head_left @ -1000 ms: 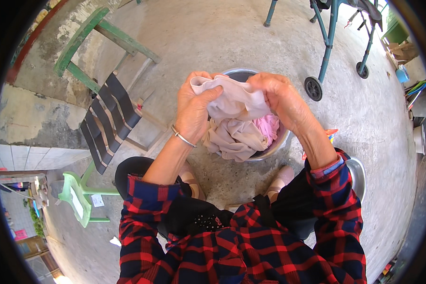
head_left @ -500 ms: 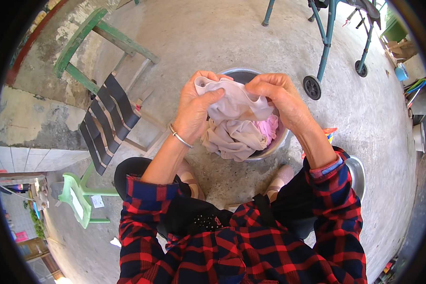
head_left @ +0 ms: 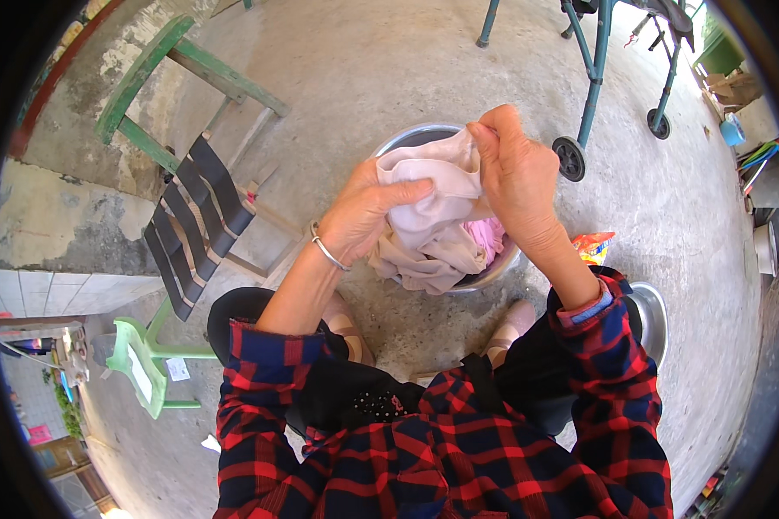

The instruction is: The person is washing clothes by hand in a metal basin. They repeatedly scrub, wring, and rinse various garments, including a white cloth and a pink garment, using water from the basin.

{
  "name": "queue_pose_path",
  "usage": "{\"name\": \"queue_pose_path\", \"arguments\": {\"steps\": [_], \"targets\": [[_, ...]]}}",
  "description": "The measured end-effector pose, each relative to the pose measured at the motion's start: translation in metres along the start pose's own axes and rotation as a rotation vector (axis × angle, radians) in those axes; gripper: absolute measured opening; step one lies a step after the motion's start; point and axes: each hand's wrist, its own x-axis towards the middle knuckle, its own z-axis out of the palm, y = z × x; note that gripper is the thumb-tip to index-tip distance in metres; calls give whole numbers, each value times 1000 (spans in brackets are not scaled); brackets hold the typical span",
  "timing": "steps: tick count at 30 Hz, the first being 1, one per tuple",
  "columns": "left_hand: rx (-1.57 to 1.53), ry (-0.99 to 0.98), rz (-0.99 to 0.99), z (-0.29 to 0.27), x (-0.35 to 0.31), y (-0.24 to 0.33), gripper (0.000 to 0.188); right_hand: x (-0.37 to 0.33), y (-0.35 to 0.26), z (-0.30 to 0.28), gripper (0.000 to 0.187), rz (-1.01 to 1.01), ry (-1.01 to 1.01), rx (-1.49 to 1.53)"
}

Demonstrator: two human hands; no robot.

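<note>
A pale pinkish piece of cloth (head_left: 428, 195) is stretched between my hands above a metal basin (head_left: 403, 138). My left hand (head_left: 368, 208) grips its left side, thumb lying across the front and the other fingers hidden behind. At the upper right corner my right hand (head_left: 519, 164) pinches the cloth's edge between thumb and curled fingers. Beneath it, a heap of beige cloth (head_left: 433, 264) hangs partly over the basin's near rim. Bright pink cloth (head_left: 486, 235) shows at the right inside the basin. Whether the held piece joins the beige heap, I cannot tell.
A colourful packet (head_left: 594, 246) and a second metal basin (head_left: 652, 320) are by my right knee. At left stand a green-framed chair with black straps (head_left: 201, 221) and a light green plastic stool (head_left: 138, 368). A wheeled walker frame (head_left: 590, 86) stands far right on the concrete floor.
My right hand has risen and turned, pulling the cloth's corner upward. My left hand has shifted slightly lower with its side of the cloth. More of the packet shows.
</note>
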Motion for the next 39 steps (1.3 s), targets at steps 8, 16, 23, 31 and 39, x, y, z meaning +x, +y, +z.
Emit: {"name": "queue_pose_path", "arguments": {"steps": [8, 16, 23, 31, 39], "targets": [[-54, 53, 21, -11, 10, -20, 17, 0, 12, 4, 15, 505, -381, 949], [-214, 309, 223, -9, 14, -21, 22, 6, 4, -7, 27, 748, -615, 1335], [-199, 171, 254, -5, 9, -17, 32, -1, 9, 1, 24, 761, -655, 1260], [-402, 164, 61, 0, 10, -22, 37, -9, 1, 11, 10, 625, -514, 1153], [-594, 187, -48, -5, 13, -22, 53, -20, -20, 15, 14, 117, -254, 574]]}}
